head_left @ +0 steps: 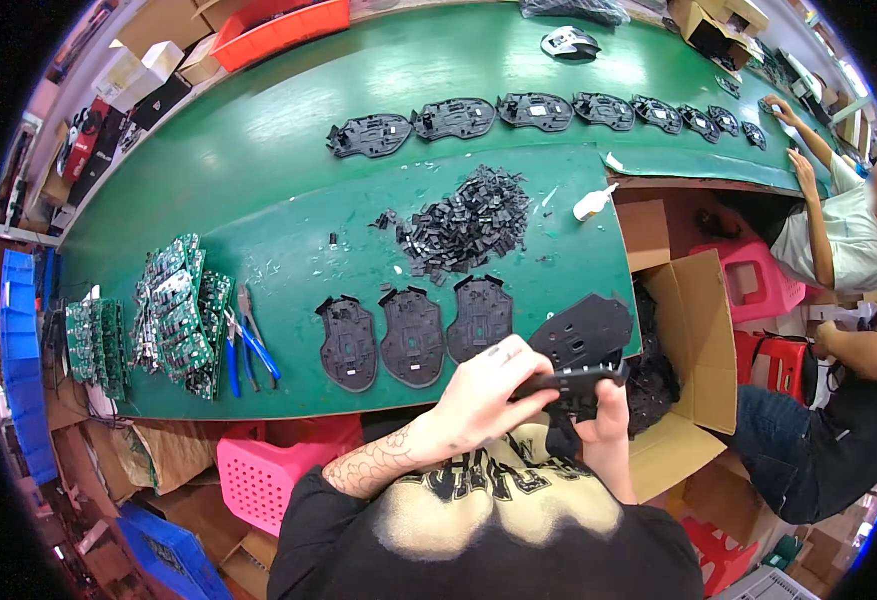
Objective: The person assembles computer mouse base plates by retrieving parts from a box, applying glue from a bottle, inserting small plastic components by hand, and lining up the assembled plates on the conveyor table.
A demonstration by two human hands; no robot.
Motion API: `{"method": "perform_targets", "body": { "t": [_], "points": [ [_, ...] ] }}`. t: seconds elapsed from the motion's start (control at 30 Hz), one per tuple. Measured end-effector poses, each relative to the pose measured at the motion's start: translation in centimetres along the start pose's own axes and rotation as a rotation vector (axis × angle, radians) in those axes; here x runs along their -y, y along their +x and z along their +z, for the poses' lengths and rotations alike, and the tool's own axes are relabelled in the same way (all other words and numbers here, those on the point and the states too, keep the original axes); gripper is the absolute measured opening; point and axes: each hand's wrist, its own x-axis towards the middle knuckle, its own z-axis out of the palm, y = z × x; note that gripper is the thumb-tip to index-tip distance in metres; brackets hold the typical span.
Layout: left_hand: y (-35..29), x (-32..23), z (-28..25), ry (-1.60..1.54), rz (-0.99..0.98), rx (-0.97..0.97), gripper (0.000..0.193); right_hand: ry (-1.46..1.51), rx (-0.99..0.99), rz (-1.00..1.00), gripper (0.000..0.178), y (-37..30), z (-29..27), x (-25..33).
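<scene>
My left hand (pixel 493 395) pinches the left end of a black plastic mouse base (pixel 580 378), seen edge-on above my lap at the table's front edge. At its right end my right hand (pixel 606 428) grips the same part, the thumb upright against it. Just beyond lies another black mouse shell plate (pixel 586 330) on the table corner. To the left of my hands, three black mouse bases (pixel 411 338) lie side by side. Farther back is a heap of small black plastic pieces (pixel 470 222). A white squeeze bottle (pixel 592 204) lies to its right.
Green circuit boards (pixel 176 318) and blue-handled pliers (pixel 258 345) lie at the left. Several mouse bases (pixel 453 118) line the far table. An open cardboard box (pixel 703 345) of black parts stands at my right. Two other people (pixel 843 225) sit farther right. A pink stool (pixel 258 480) is below the table.
</scene>
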Motion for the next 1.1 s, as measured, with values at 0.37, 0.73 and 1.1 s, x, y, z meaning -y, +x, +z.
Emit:
{"method": "perform_targets", "body": {
  "t": [0.37, 0.73, 1.1],
  "points": [
    [0.8, -0.7, 0.5, -0.430, 0.586, 0.035, 0.044, 0.958, 0.287, 0.098, 0.055, 0.4, 1.5, 3.0],
    [1.9, 2.1, 4.8, 0.533, 0.490, 0.009, 0.049, -1.474, -0.253, -0.377, 0.044, 2.1, 3.2, 9.1],
    [1.6, 1.5, 4.8, 0.600, 0.274, -0.103, 0.046, -2.099, -0.204, -0.238, 0.066, 3.5, 4.7, 7.5]
  ]
}}
